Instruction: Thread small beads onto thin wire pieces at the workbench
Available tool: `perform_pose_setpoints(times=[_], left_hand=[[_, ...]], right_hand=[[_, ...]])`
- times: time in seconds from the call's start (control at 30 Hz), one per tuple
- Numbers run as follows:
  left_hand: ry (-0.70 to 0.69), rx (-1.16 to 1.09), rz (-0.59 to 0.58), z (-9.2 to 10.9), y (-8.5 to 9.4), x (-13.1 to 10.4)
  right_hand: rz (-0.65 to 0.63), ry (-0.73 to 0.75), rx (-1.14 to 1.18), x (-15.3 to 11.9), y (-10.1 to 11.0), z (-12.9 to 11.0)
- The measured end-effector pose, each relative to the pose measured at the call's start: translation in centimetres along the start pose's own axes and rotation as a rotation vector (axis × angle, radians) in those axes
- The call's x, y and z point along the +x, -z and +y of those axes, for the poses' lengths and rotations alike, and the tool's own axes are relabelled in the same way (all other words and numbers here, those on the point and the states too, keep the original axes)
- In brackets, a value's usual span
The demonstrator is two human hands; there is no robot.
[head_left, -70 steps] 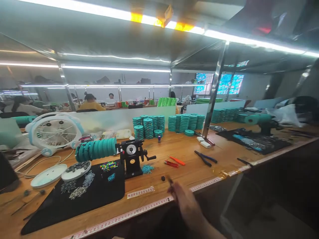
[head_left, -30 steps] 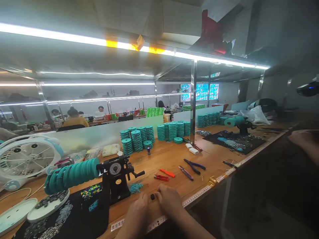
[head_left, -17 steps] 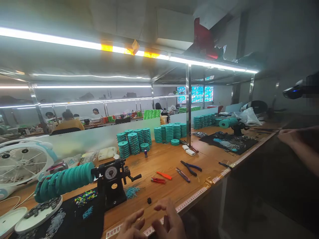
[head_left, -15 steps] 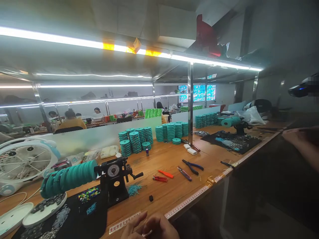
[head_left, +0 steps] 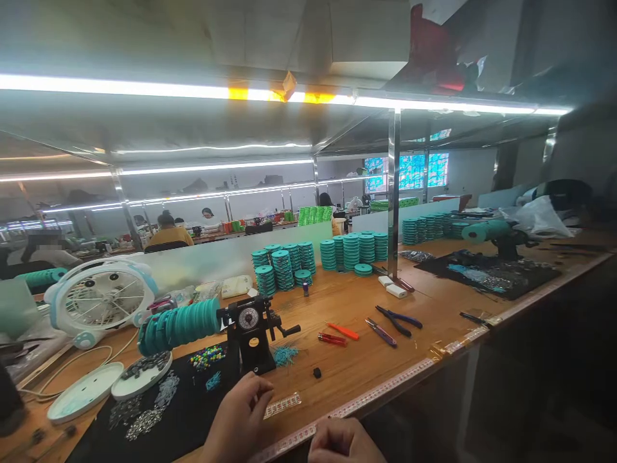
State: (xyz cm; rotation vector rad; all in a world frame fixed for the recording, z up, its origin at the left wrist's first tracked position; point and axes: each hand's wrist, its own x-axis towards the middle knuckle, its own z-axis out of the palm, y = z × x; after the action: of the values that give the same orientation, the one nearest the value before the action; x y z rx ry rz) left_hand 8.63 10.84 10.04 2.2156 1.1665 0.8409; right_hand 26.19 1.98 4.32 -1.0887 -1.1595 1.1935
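Far up and left of the left hand stands a fan (head_left: 101,292). Below it, well left of that hand, lie a plate (head_left: 91,389) and a dish (head_left: 144,386) with dark bits (head_left: 147,365); the dish sits partly on the mat (head_left: 186,421). Above and left of the left hand, teal spools (head_left: 180,325) hang in a row from the winder (head_left: 253,328), and beads (head_left: 207,357) lie on the mat beneath them.

The left hand (head_left: 236,415) is over the mat's right edge, thumb and forefinger curled toward each other; I cannot tell whether the tips meet or hold anything. The winder's base is just above its fingers, its crank (head_left: 290,331) up and right. The short tape (head_left: 284,404) is just right of its fingertips, with blue strands (head_left: 285,355) and, well beyond, stacked spools (head_left: 282,270) farther up.

Between the hands, up from the right one, sits the cube (head_left: 317,372); above it are a red tool (head_left: 332,338) and an orange tool (head_left: 343,330). The right hand (head_left: 344,444) is curled by the table edge, its contents hidden. It overlaps the long tape (head_left: 385,389), which runs up and right; whether they touch is unclear. Farther up and right of it lie snips (head_left: 380,333) and pliers (head_left: 400,321).
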Motion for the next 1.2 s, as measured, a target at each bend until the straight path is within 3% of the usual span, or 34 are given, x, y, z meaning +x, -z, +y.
perform_pose_setpoints(times=[0.07, 0.17, 0.37, 0.63, 0.9, 1.2], left_hand=[[0.023, 0.202, -0.074, -0.3, -0.3, 1.7], [0.079, 0.303, -0.117, -0.1, -1.8, 3.4], [0.155, 0.445, -0.116, 1.5, -4.5, 4.7], [0.157, 0.546, -0.118, 1.1, -5.8, 6.2], [0.185, 0.547, -0.155, 1.1, -5.5, 6.7], [0.203, 0.552, -0.152, 0.3, -2.9, 5.2]], right_hand=[[0.138, 0.085, -0.049, 0.8, 1.1, -1.3], [0.303, 0.176, -0.201, 2.7, 3.0, -2.4], [0.326, 0.165, -0.320, 4.8, 4.5, -0.7], [0.306, 0.177, -0.399, 4.2, 4.3, -0.9], [0.302, 0.178, -0.404, 4.2, 4.3, -0.7], [0.294, 0.190, -0.422, 4.2, 4.5, -0.5]])
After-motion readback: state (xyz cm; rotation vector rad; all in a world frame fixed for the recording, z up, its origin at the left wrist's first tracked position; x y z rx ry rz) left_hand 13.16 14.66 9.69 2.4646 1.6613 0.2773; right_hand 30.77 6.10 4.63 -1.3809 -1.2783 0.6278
